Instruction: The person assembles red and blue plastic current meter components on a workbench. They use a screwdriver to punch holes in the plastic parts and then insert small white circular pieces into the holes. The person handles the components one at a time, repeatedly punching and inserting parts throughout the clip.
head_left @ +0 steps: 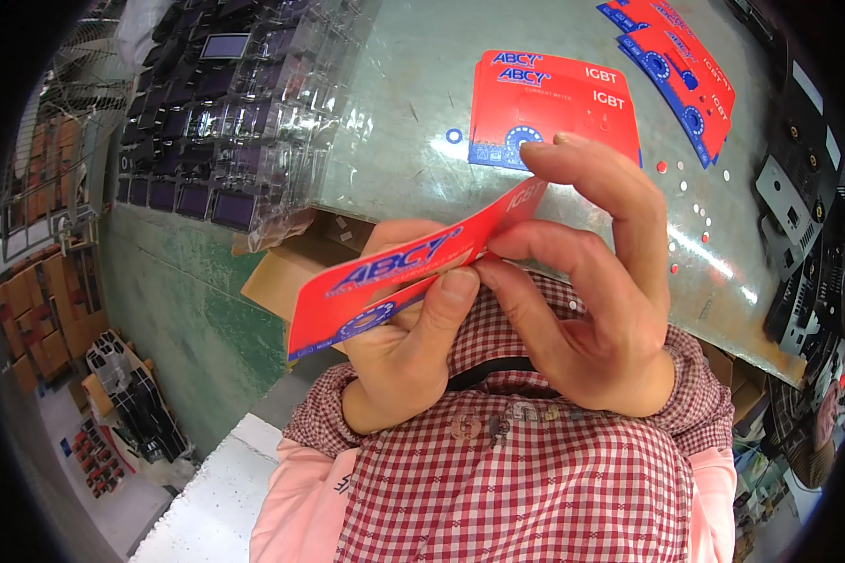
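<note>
A thin red panel label (385, 272) with a blue lower band and cut-outs is held up in front of my chest, tilted and slightly bent. My left hand (399, 366) grips it, thumb on the printed face and fingers behind. With thumb and forefinger, my right hand (596, 300) pinches the label near a small opening right of its middle; the other fingers are raised. Whether a small piece sits between those fingertips is hidden. Beyond the hands lies a stack of similar labels (559, 117) on the metal table (408, 122).
More red labels (681, 80) lie fanned out at the far right. Small red and white discs (683, 186) are scattered nearby. Dark display modules (192, 197) in clear plastic cover the table's left side. Black housings (798, 202) line the right edge. An open cardboard box (277, 281) stands below the front edge.
</note>
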`<action>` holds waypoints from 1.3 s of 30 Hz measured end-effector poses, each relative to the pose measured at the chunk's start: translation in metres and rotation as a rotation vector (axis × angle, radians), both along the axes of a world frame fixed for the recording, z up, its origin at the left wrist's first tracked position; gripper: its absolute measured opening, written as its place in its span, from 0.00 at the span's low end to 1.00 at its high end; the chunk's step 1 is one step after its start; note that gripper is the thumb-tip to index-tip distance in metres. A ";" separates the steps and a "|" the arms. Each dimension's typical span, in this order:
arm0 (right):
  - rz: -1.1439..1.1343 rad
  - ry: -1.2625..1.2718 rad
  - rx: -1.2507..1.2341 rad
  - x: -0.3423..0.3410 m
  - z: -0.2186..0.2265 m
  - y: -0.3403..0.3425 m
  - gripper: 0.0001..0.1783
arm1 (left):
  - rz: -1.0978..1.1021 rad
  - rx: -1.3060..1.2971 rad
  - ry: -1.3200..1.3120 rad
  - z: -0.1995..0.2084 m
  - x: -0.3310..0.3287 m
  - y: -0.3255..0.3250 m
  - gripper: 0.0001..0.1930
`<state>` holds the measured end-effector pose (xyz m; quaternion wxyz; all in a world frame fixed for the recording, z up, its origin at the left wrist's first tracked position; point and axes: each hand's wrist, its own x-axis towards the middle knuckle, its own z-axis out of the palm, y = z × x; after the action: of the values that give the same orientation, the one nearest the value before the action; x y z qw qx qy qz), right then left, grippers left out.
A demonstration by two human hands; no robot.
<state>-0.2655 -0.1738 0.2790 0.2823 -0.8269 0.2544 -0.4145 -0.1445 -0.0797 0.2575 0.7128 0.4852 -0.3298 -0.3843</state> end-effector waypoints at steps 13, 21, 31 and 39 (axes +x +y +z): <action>-0.055 -0.045 -0.279 0.013 -0.013 -0.006 0.11 | -0.038 0.034 -0.043 0.005 0.004 -0.002 0.08; 0.024 -0.113 -0.235 0.014 -0.019 -0.007 0.09 | -0.128 0.094 0.292 0.007 0.004 0.000 0.11; 0.059 -0.260 0.145 0.004 -0.016 0.000 0.10 | -0.206 0.115 0.536 0.011 0.005 0.003 0.15; 0.119 -0.185 0.160 -0.001 -0.009 0.006 0.09 | -0.260 0.118 0.557 0.012 -0.001 0.002 0.19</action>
<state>-0.2663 -0.1675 0.2695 0.3934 -0.7738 0.2101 -0.4498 -0.1460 -0.0778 0.2695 0.6913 0.3556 -0.1584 -0.6087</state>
